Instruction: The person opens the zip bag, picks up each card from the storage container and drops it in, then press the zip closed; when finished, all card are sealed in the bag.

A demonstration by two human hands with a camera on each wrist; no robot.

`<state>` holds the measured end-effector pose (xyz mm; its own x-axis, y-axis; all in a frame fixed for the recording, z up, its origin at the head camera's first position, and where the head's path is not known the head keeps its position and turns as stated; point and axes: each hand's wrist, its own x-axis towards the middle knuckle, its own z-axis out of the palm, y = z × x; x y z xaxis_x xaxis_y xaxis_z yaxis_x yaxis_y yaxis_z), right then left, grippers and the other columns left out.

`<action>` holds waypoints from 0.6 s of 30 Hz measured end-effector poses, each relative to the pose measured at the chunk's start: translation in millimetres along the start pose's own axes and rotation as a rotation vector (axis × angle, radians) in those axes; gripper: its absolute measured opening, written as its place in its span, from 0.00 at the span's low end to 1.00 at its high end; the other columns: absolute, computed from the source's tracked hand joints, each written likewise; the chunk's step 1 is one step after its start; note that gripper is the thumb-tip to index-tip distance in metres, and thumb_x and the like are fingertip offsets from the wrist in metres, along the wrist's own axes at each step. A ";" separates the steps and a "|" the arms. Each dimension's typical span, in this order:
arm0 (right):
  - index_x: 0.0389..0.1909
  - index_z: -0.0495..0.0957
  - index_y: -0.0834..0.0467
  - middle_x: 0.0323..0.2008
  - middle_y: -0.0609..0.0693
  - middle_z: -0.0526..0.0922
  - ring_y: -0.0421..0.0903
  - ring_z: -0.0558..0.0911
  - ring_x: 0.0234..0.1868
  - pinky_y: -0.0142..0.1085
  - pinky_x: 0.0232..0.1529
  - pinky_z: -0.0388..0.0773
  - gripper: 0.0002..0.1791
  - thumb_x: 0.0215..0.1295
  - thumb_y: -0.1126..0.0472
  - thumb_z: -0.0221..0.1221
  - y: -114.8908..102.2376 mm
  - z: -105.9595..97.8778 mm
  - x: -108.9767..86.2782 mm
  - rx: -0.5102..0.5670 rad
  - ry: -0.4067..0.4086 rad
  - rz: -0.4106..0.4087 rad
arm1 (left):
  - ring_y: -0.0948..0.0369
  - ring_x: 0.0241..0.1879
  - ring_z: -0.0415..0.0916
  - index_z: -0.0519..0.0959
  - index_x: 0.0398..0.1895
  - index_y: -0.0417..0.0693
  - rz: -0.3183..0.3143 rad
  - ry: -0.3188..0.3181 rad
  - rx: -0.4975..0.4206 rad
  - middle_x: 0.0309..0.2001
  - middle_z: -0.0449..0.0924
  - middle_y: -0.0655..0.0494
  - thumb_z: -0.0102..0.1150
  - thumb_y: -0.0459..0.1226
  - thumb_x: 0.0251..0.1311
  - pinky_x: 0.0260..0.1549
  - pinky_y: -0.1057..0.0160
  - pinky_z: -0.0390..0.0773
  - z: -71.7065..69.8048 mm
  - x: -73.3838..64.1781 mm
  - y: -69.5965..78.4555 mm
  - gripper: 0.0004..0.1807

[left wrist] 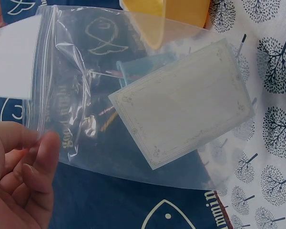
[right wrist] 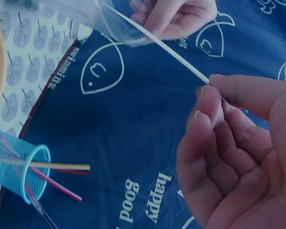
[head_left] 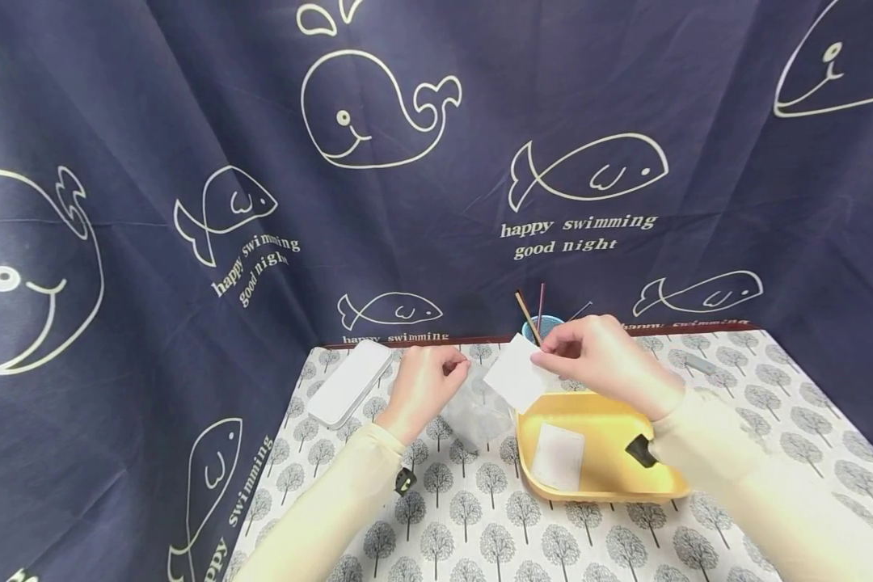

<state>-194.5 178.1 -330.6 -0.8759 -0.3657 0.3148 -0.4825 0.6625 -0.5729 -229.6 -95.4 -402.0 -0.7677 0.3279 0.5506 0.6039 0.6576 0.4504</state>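
Observation:
My left hand (head_left: 428,386) pinches a clear zip-lock bag (head_left: 476,412) at the edge of its mouth, between thumb and fingertips. Inside the bag lies a pale card with an ornate printed border (left wrist: 181,102). With thumb and fingers my right hand (head_left: 605,360) pinches a white card (head_left: 518,373) by one edge. The far end of that white card overlaps the bag's mouth in the left wrist view. Seen edge-on in the right wrist view, the card is a thin strip reaching from my right fingertips to the bag.
A yellow tray (head_left: 618,444) stands below my right hand, with another white card (head_left: 558,457) in it. Behind it is a blue mesh pen cup (right wrist: 38,174) holding several sticks or pens. A white case (head_left: 351,383) lies at the left, a small grey object (head_left: 701,364) at the right.

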 end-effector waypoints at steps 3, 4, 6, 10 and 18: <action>0.27 0.87 0.46 0.21 0.36 0.82 0.38 0.79 0.23 0.33 0.28 0.76 0.07 0.64 0.58 0.72 -2.9 6.2 2.0 0.020 0.012 -0.020 | 0.70 0.21 0.74 0.90 0.29 0.51 0.005 0.001 0.004 0.24 0.85 0.65 0.67 0.32 0.60 0.25 0.69 0.76 0.0 -0.1 0.1 0.06; 0.27 0.87 0.47 0.21 0.37 0.82 0.38 0.80 0.23 0.33 0.28 0.76 0.07 0.64 0.58 0.72 -3.6 7.4 2.5 0.029 0.010 -0.023 | 0.70 0.21 0.73 0.89 0.29 0.51 0.008 0.002 0.005 0.24 0.84 0.65 0.67 0.32 0.59 0.25 0.69 0.75 0.2 -0.2 0.0 0.06; 0.27 0.87 0.47 0.21 0.37 0.82 0.38 0.81 0.23 0.34 0.28 0.77 0.07 0.65 0.59 0.72 -4.9 8.8 3.2 0.040 0.007 -0.023 | 0.70 0.21 0.72 0.89 0.28 0.51 0.011 0.003 0.008 0.23 0.84 0.66 0.67 0.31 0.59 0.25 0.69 0.75 0.6 -0.1 0.1 0.06; 0.27 0.86 0.47 0.21 0.37 0.81 0.40 0.80 0.23 0.34 0.27 0.77 0.08 0.65 0.59 0.71 -6.1 9.4 4.7 0.042 0.013 -0.026 | 0.70 0.20 0.72 0.89 0.28 0.51 0.014 0.008 0.009 0.24 0.84 0.65 0.67 0.31 0.59 0.25 0.69 0.75 0.9 0.4 0.3 0.07; 0.26 0.86 0.47 0.21 0.37 0.80 0.39 0.78 0.24 0.34 0.30 0.76 0.08 0.64 0.59 0.71 -6.2 14.7 10.2 0.040 0.028 -0.014 | 0.70 0.20 0.71 0.89 0.28 0.52 0.011 0.013 0.012 0.21 0.81 0.68 0.66 0.31 0.58 0.24 0.69 0.74 0.7 0.6 0.4 0.07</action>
<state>-200.4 160.7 -335.0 -0.8689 -0.3562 0.3437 -0.4950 0.6302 -0.5981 -230.0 -94.4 -402.0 -0.7580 0.3260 0.5649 0.6096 0.6621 0.4358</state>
